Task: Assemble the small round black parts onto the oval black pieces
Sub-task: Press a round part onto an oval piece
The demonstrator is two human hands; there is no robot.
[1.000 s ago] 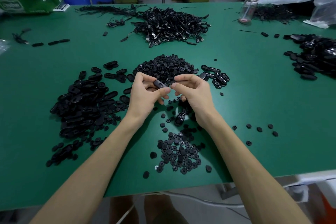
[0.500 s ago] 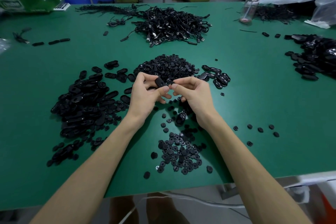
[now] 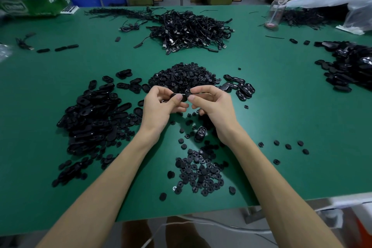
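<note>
My left hand (image 3: 161,104) pinches an oval black piece (image 3: 179,96) between thumb and fingers, above the middle of the green table (image 3: 281,106). My right hand (image 3: 213,104) pinches a small round black part (image 3: 187,93) at the oval's right end, touching it. A heap of oval pieces (image 3: 90,119) lies to the left. One pile of round parts (image 3: 185,76) sits just behind my hands and a flatter pile of round parts (image 3: 199,173) lies near the front edge. One oval piece (image 3: 200,134) lies between my wrists.
A tangle of black cables (image 3: 191,28) fills the far middle. More black pieces (image 3: 350,66) heap at the right edge. A clear bottle (image 3: 276,10) stands at the back right, a green box (image 3: 34,0) at the back left. Several ovals (image 3: 243,87) lie right of my hands.
Both hands stayed above the same spot. The oval piece has turned in my left fingers to lie more level, and my right fingertips now bring a round part against its right end.
</note>
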